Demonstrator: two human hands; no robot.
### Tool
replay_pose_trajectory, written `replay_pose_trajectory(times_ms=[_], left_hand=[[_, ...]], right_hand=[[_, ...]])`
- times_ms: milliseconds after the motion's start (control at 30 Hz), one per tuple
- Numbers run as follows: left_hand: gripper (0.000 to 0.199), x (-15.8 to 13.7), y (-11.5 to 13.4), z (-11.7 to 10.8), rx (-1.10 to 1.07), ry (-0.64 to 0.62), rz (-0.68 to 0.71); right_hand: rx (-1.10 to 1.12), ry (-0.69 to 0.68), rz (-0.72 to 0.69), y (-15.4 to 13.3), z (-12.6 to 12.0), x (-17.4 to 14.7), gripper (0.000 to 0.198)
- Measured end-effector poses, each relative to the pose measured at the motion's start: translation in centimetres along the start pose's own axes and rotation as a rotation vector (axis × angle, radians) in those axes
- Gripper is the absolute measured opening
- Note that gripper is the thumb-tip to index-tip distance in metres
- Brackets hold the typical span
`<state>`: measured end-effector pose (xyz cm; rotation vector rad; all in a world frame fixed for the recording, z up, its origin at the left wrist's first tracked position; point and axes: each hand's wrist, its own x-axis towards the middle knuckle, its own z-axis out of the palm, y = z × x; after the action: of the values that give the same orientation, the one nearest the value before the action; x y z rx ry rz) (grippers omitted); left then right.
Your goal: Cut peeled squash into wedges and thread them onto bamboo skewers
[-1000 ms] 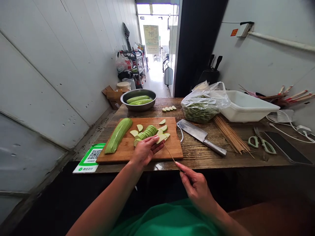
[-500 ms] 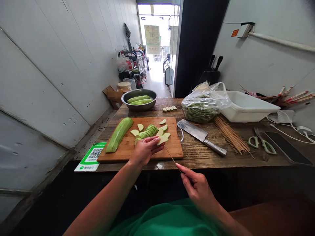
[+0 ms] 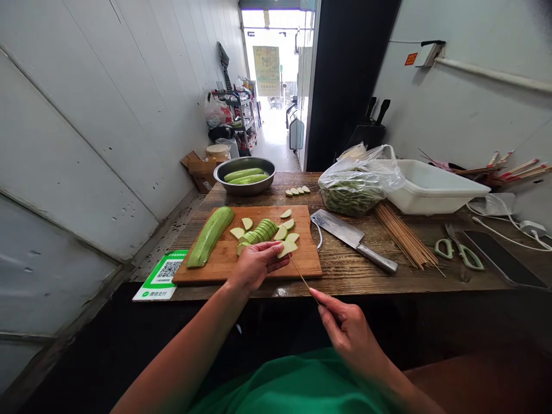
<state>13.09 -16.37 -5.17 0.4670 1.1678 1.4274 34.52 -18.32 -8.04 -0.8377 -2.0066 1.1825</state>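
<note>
Pinching a half-round slice (image 3: 287, 249), fingers of the left hand (image 3: 257, 264) closed on its left end; slice hangs over the right part of the cutting board (image 3: 226, 247), short of the board's near right corner. Right hand (image 3: 347, 325), fingers together, clamped on the lower end of a thin skewer (image 3: 301, 275), just off the table's (image 3: 340, 283) near edge.

Step in hand, my read: lining skewer up with slice for piercing. Upper end meets slice at its near side; can't tell if it's in. Next move likely calls for a firm left pinch and a straight push along the stick, fingers out of its path.

Skewer's long axis is diagonal, upper end pointing toward the table's far left corner. Slice's long axis is roughly parallel to the near edge, free end toward the table's right edge.

Around that: cut stack (image 3: 261, 232) and loose slices on board, uncut squash (image 3: 211, 237) along board's left edge. Cleaver (image 3: 340, 230) just right of board, skewer bundle (image 3: 403, 238) beyond it. Metal bowl (image 3: 245, 190) at table's far left corner; four slices (image 3: 294, 192) in a row near the far edge.
</note>
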Motion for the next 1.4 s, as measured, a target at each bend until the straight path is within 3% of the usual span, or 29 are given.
replay_pose_trajectory(times_ms=[633,867,1100,1400], left_hand=[[0.015,-0.4,-0.4,-0.2,0.013,-0.065,-0.047],[0.017,-2.1,-1.3,1.5,-0.032,-0.065,-0.004],[0.02,-3.5,-1.5,2.0,-0.076,-0.035,-0.006],[0.019,-3.9,-2.0,2.0,-0.128,-0.037,-0.063]], right_hand=[[0.01,-0.041,0.068,-0.5,0.5,0.6,0.04],[-0.108,0.072,-0.099,-0.8,0.6,2.5,0.037],[-0.388,-0.008,-0.165,-2.2,-0.2,2.4,0.044],[-0.429,-0.118,-0.141,-2.5,-0.7,2.0,0.049]])
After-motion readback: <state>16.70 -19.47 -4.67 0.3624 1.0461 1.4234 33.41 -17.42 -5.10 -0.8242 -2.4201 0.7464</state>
